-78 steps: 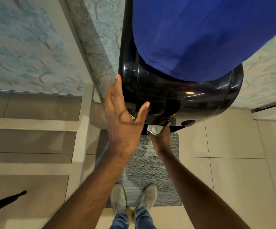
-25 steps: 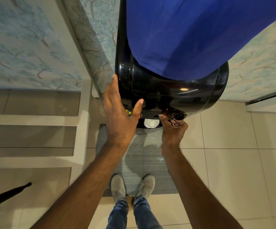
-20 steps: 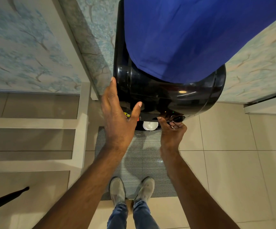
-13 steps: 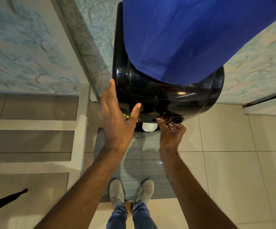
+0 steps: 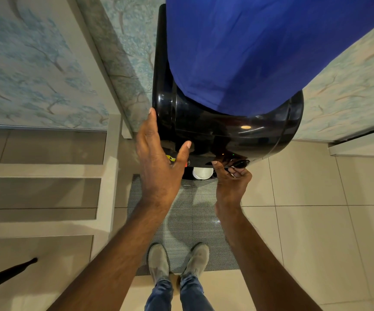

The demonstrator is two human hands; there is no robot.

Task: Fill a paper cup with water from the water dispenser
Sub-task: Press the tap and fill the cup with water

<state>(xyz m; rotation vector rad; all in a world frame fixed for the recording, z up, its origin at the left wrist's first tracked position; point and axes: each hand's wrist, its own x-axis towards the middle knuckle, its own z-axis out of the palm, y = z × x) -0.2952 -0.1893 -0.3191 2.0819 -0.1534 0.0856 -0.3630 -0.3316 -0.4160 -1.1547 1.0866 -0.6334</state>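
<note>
Bracing dispenser (image 5: 215, 131), no readable labels

From my remote seat I see both forearms bare to the bottom edge of the view, with no sleeve on either. The left hand (image 5: 159, 169) and the right hand (image 5: 232, 184) carry no glove or watch (a glint on one right finger might be a ring, but I cannot tell). Below are blue denim jeans (image 5: 175, 295), their legs creased at the ankle, and a pair of worn grey shoes (image 5: 159, 261) with rounded toes.
</note>
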